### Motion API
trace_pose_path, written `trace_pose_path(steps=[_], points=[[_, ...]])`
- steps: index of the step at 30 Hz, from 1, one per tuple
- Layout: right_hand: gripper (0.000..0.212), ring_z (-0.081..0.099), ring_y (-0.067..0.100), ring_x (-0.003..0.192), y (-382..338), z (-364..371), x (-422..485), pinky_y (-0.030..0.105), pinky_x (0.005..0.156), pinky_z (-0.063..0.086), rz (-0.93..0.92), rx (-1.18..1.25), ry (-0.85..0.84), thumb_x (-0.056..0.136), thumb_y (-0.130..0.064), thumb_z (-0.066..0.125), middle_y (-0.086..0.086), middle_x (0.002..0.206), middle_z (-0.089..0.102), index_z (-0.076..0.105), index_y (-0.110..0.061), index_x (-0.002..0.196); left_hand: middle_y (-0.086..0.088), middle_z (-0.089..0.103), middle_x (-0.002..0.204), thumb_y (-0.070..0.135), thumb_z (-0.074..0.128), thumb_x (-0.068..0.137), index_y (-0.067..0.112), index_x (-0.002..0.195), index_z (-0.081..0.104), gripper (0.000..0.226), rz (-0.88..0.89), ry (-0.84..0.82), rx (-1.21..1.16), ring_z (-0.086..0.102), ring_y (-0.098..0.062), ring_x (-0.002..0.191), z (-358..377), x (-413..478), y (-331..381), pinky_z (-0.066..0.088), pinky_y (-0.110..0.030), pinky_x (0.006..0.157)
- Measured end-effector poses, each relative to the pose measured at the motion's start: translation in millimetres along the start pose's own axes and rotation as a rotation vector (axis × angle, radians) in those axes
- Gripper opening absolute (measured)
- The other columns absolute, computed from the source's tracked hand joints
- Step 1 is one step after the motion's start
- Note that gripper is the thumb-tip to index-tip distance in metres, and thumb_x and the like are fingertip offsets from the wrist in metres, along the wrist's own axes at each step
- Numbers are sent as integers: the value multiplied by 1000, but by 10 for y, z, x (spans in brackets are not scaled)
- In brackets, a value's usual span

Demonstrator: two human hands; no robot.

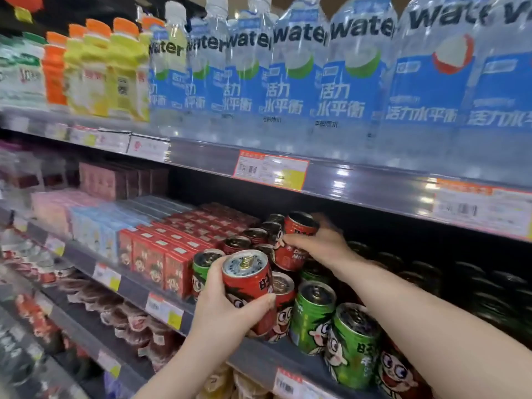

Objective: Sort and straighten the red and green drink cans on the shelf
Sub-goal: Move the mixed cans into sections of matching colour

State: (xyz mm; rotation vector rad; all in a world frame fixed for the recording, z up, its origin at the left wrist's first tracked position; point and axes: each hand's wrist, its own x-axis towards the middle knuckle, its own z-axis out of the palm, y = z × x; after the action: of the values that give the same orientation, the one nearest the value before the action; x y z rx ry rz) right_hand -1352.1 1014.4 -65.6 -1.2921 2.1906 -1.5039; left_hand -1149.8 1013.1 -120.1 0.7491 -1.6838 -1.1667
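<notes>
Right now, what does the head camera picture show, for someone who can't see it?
Two hands sort shop-shelf cans: the left hand holds a red can, the right hand grips another red can farther back. Green cans stand in front; water bottles above.

hands: 2, left hand (227, 309) and right hand (322, 243), 1 red can each → held red can (249, 286) + rear red can (296, 240)
green cans: 3 clear – left green can (203, 267), mid green can (312, 315), front green can (352, 344); poss 1 more behind, can't tell
other red cans: 2 at front edge + approx 4 tops in the row behind, blurred
water bottles (290, 79) approx 8 across top shelf
price tags on the can shelf's edge: 4, approx
</notes>
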Motion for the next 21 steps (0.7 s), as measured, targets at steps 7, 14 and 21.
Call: trace_pose_path(steps=[7,14,21], points=[[47,57,14,87,-52,-10,116,17,67,44,-61,-185,-201,67,-24,79,0,96,61,54,-14,106,24,55,99,25,81,65,49,95,39,57,22,-8,-29,53,10,88,-145,161,4,40,-10,68],[42,54,13,87,-203,-157,130,22,67,43,-112,-365,-335,76,-19,71,2,102,58,53,-13,114,23,56,102,26,81,64,50,97,38,60,46,-48,-39,54,8,90,-172,234,-41,42,-10,67],[54,57,14,99,-26,-125,155,22,77,46,-56,-445,-430,70,-27,77,-1,110,58,52,-18,117,17,57,110,32,82,62,40,117,39,71,42,-52,-55,55,1,98,-214,302,-70,45,-21,76]])
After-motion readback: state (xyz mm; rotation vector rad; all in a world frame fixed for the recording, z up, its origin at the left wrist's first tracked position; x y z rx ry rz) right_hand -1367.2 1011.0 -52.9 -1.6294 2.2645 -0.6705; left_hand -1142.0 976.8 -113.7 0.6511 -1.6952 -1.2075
